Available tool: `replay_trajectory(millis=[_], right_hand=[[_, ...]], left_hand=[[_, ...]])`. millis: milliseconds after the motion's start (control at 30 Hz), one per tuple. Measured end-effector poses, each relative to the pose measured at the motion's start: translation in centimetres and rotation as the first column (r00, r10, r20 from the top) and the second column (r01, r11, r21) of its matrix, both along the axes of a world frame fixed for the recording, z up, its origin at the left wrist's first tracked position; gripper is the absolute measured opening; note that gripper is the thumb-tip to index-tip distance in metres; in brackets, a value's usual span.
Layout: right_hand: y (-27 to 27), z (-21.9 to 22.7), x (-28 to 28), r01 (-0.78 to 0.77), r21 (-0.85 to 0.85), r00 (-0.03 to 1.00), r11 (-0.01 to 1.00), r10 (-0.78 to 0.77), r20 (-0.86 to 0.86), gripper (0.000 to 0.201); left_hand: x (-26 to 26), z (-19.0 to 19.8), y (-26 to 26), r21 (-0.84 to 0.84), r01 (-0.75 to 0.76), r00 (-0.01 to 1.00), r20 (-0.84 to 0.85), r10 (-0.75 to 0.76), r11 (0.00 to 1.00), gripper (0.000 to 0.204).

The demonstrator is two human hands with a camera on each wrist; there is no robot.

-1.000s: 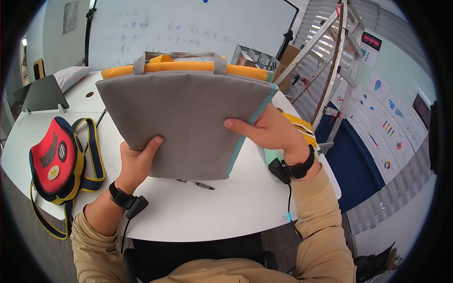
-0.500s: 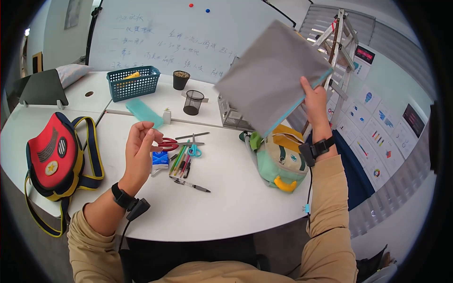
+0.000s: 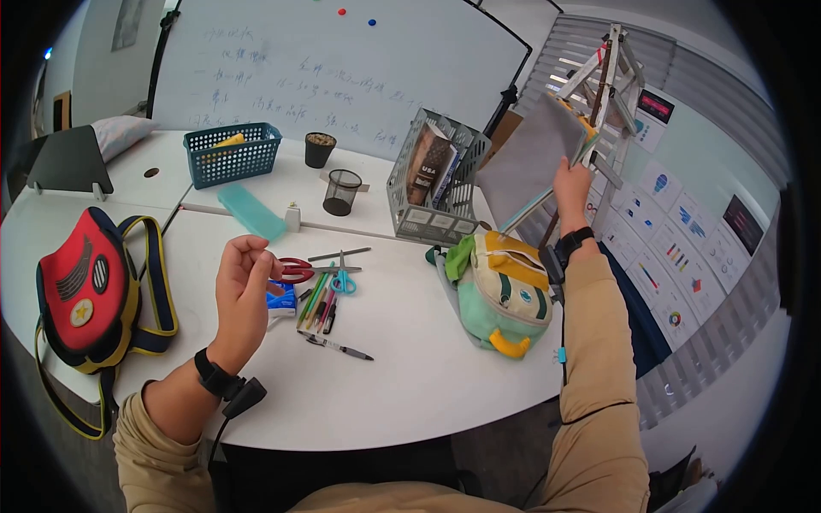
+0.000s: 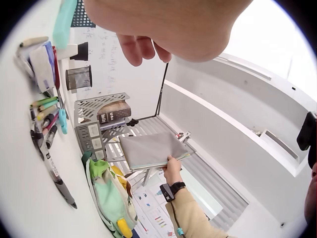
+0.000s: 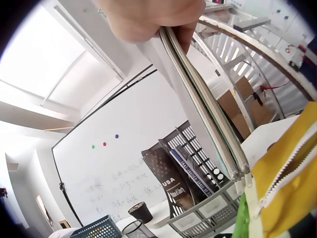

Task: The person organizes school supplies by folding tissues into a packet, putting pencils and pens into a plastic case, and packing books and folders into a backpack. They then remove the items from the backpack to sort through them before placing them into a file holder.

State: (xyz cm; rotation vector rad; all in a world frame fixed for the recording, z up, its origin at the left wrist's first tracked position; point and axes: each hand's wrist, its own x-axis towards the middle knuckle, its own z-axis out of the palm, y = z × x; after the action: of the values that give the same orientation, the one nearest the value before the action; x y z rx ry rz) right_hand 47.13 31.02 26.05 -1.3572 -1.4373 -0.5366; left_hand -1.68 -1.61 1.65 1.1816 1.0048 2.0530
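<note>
My right hand [image 3: 571,186] grips the side edge of a flat grey document bag [image 3: 528,162] with teal trim and a bit of orange at its top. The bag is held up behind the green and cream backpack [image 3: 506,295], beside the grey file rack [image 3: 436,224]. In the right wrist view, the bag's pale layered edges [image 5: 210,111] run down from the fingers toward the rack. My left hand [image 3: 244,286] hovers over the table near the red-handled scissors [image 3: 297,270], fingers loosely curled with nothing in them.
Pens [image 3: 318,308], turquoise scissors [image 3: 344,282] and a blue packet [image 3: 280,299] lie mid-table. Behind are a teal basket [image 3: 231,162], a plant pot [image 3: 320,150] and a mesh cup [image 3: 342,192]. A red bag [image 3: 85,291] sits left; a ladder [image 3: 616,94] stands at right.
The left hand has let go of the document bag and dropped back over the table. The right hand has carried the bag right and then lower, behind the backpack, uncovering the file rack.
</note>
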Motion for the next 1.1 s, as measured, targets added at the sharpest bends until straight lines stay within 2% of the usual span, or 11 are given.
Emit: replay_trajectory(millis=[167,267,367,567,633,733,933,1033,1100], right_hand=[[5.6,-0.3,-1.6,0.004,-0.024,1.0,1.0,-0.004,0.01,0.05],[7.2,-0.8,-3.8,0.019,-0.046,0.998,0.999,-0.016,0.063,0.049],[9.1,-2.3,-5.5,0.026,-0.023,0.998,0.999,-0.025,0.062,0.049],[14.4,-6.4,-6.6,-0.017,0.053,1.0,0.998,0.018,-0.006,0.05],[14.9,-7.5,-7.3,-0.051,0.103,0.998,0.993,0.055,-0.038,0.053],[15.1,-9.1,-8.1,-0.049,0.086,0.995,0.995,0.056,-0.078,0.053],[17.8,-11.8,-8.1,-0.054,0.192,0.994,0.98,0.071,-0.084,0.054],[17.4,-11.0,-7.2,-0.01,-0.053,0.997,0.999,0.005,-0.082,0.044],[16.9,-10.6,-6.6,-0.027,-0.086,0.999,0.996,0.023,-0.044,0.046]], left_hand=[[0.3,0.9,-0.8,0.031,-0.035,0.999,0.008,0.035,0.999,0.019],[0.6,1.7,-1.7,0.029,0.006,1.0,0.011,-0.006,1.0,0.018],[0.8,1.7,-1.9,0.046,0.013,1.0,-0.016,-0.012,0.999,0.018],[1.0,1.1,-1.3,-0.033,-0.005,0.999,0.035,0.006,0.999,0.017],[1.0,1.2,-1.3,-0.048,0.004,0.999,0.046,-0.001,0.999,0.016],[0.8,1.1,-1.0,-0.058,-0.052,0.999,0.01,0.053,0.997,0.016],[0.0,0.4,-0.2,-0.047,-0.064,0.998,0.014,0.064,0.997,0.016],[-0.1,0.5,-0.2,-0.056,-0.057,0.998,0.012,0.058,0.997,0.016],[-0.1,0.4,-0.1,-0.056,-0.066,0.998,0.009,0.067,0.996,0.017]])
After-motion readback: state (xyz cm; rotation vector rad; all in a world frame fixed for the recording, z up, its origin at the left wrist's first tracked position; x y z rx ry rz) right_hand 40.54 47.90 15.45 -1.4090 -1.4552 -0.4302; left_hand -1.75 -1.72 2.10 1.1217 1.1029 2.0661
